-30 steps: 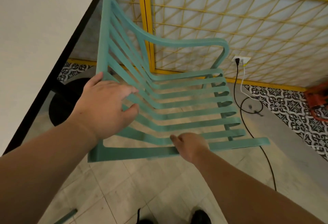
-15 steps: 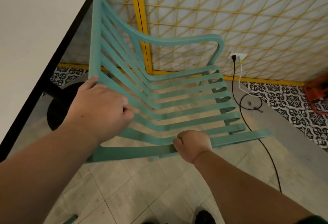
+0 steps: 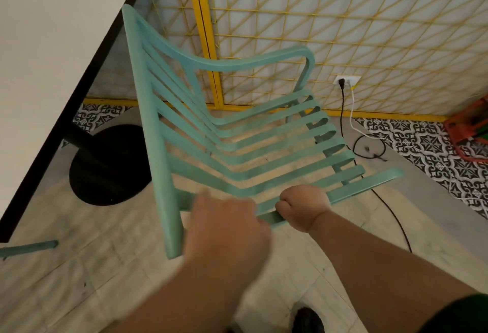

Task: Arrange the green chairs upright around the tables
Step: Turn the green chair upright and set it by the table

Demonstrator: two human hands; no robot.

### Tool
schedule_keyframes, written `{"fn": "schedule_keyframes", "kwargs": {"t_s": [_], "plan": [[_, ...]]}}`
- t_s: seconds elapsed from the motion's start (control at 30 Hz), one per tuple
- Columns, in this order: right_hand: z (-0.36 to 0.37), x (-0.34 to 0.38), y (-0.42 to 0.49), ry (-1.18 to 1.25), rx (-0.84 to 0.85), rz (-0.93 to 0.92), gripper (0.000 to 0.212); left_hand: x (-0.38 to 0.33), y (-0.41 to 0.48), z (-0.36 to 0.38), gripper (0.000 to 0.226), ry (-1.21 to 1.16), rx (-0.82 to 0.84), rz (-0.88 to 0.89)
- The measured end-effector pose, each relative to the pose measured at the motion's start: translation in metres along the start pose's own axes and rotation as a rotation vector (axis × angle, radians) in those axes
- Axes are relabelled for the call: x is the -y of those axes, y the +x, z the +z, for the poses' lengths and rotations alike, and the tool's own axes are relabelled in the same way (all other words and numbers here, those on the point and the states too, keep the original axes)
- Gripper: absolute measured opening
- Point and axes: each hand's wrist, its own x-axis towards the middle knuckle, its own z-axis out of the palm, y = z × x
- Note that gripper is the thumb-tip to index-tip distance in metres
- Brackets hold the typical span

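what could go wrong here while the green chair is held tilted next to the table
1. The green chair hangs tilted close to the table edge; swinging it could knock that edge.
2. The black cable lies on the floor beside the chair; a leg set down there might pinch it.
3. Only the right hand plainly grips a rail; the left hand is blurred, so the chair may twist.

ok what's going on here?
A person is handling a green chair beside a white table. The right hand grips the chair's near rail. The left hand is at the same rail but motion-blurred, so its grip is unclear. The chair looks tilted, not yet set squarely on the tiled floor.
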Motion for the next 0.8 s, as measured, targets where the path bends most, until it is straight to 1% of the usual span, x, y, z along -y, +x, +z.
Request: {"fn": "schedule_keyframes", "kwargs": {"t_s": [0.07,0.1,0.17,0.23,0.27,0.3,0.33,0.37,0.43,0.47,0.5,0.53,0.6,0.67,0.73,0.8], "plan": [[0.002,0.001,-0.002,0.006,0.005,-0.013,0.049,-0.033,-0.021,0.021,0.027,-0.259,0.063,-0.002],[0.003,0.001,-0.003,0.018,-0.001,-0.02,0.051,-0.041,-0.03,0.026,0.029,-0.357,0.03,0.009],[0.002,-0.003,0.001,0.018,-0.021,-0.028,0.054,-0.032,-0.036,0.022,0.035,-0.547,-0.096,0.012],[0.002,-0.007,0.004,0.017,-0.047,-0.006,0.054,0.003,-0.024,-0.007,0.036,-0.722,-0.326,0.023],[0.003,-0.008,0.004,0.022,-0.046,0.0,0.055,0.024,-0.013,-0.022,0.034,-0.735,-0.44,0.012],[0.003,-0.009,0.005,0.028,-0.043,0.003,0.055,0.048,0.001,-0.039,0.032,-0.678,-0.496,0.018],[0.004,-0.009,0.005,0.03,-0.039,0.002,0.055,0.073,0.016,-0.053,0.029,-0.585,-0.482,0.034],[0.005,-0.01,0.004,0.024,-0.036,0.002,0.054,0.097,0.033,-0.064,0.03,-0.481,-0.428,0.046],[0.005,-0.012,0.002,0.007,-0.035,-0.012,0.054,0.133,0.059,-0.075,0.044,-0.259,-0.271,0.086],[0.004,-0.011,0.003,-0.004,-0.042,-0.022,0.054,0.145,0.067,-0.073,0.051,-0.14,-0.228,0.131],[0.003,-0.012,0.004,-0.013,-0.046,-0.028,0.054,0.15,0.072,-0.068,0.056,-0.034,-0.23,0.19],[0.002,-0.012,0.006,-0.019,-0.048,-0.03,0.054,0.153,0.076,-0.062,0.056,0.015,-0.286,0.245],[-0.002,-0.015,0.008,-0.036,-0.045,-0.028,0.052,0.152,0.081,-0.058,0.048,-0.016,-0.398,0.293],[-0.003,-0.018,0.008,-0.065,-0.023,-0.031,0.051,0.148,0.079,-0.057,0.041,-0.038,-0.459,0.341],[-0.004,-0.02,0.006,-0.084,-0.006,-0.037,0.053,0.147,0.078,-0.053,0.04,-0.039,-0.537,0.368],[-0.006,-0.02,0.006,-0.067,-0.004,-0.033,0.056,0.145,0.077,-0.048,0.04,-0.068,-0.564,0.373]]}}
